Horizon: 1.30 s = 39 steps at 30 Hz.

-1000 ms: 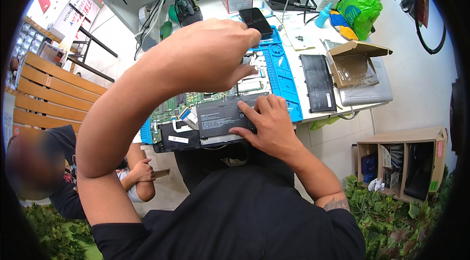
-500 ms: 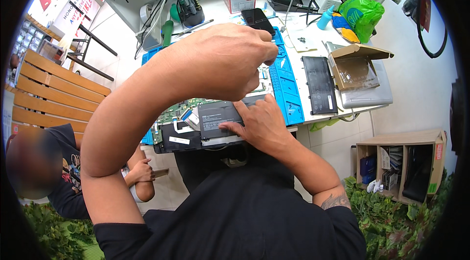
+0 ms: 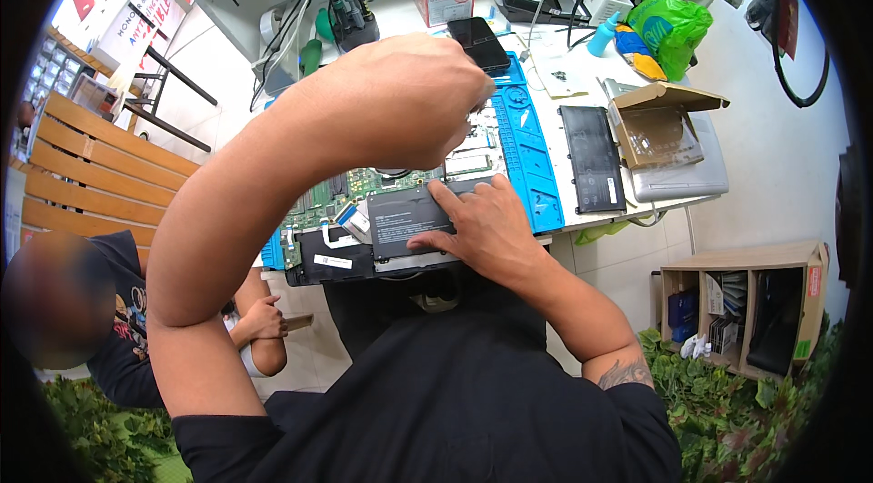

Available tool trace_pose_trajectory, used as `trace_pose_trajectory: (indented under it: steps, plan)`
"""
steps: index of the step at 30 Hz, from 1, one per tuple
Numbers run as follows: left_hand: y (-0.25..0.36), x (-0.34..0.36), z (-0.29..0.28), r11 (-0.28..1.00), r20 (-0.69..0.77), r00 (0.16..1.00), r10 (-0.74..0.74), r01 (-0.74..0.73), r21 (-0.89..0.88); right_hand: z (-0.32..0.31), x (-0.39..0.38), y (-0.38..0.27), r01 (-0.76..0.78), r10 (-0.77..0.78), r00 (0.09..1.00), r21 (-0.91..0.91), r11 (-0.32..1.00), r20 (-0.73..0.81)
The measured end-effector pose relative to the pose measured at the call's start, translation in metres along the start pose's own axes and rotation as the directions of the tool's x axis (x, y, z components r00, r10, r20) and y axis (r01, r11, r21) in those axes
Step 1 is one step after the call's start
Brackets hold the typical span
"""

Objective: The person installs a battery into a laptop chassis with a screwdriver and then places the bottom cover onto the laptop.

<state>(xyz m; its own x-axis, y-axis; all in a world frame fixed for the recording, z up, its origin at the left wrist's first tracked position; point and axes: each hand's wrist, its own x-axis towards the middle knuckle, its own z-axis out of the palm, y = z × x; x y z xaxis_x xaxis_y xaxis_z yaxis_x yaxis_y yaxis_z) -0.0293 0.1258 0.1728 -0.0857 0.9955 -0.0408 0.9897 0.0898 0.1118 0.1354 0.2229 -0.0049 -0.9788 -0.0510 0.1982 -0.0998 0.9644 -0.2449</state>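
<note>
**White workbench (image 3: 400, 10), flat black laptop battery (image 3: 396, 226) under a spread right hand (image 3: 491, 224)**

A blue ridged repair mat (image 3: 536, 181) lies on the bench, with an uncovered laptop base with a green circuit board (image 3: 318, 203) on it. The battery sits along the base's near edge, beside a white ribbon cable with a blue end (image 3: 353, 219). A second flat black battery (image 3: 593, 160) lies on the bench to the right of the mat, near an unfolded brown cardboard box (image 3: 668, 133).

The right thumb and forefinger are spread apart, resting on the battery's upper face. The left hand (image 3: 418, 101) arches over the board with its fingers curled downward; its fingertips are hidden, so whether they pinch anything I cannot tell.

The right hand seems to be steadying the battery. To do that well, the pressure should be light and even, with no bending of the casing. The thumb is best held clear of the ribbon cable, and the left hand would do well to work straight down, without scraping the exposed board.
</note>
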Motion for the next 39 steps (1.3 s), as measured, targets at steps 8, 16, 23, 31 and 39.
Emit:
trace_pose_trajectory:
  steps: [8,16,23,31,39]
  plan:
    - [0.004,0.003,-0.001,0.994,0.046,0.997,-0.068,0.063,0.092,-0.001,-0.007,-0.006,-0.004,0.004,1.0,-0.001,1.0,-0.031]
    - [-0.006,-0.004,0.003,0.996,-0.102,0.993,0.059,-0.065,-0.059,0.003,-0.006,-0.002,-0.012,0.012,1.0,0.024,1.0,-0.026]
    - [0.002,-0.002,0.003,0.995,-0.047,0.994,-0.094,0.096,0.027,0.0,-0.008,0.0,0.003,-0.002,1.0,0.047,0.999,-0.014]
    - [0.001,0.002,0.002,0.999,0.008,1.0,-0.013,0.012,0.048,-0.002,-0.011,-0.003,-0.008,0.008,1.0,0.003,1.0,0.002]
    - [0.007,-0.003,-0.001,0.979,-0.031,0.981,-0.19,0.191,0.067,0.007,-0.016,-0.005,0.012,-0.013,0.997,-0.009,1.0,-0.079]
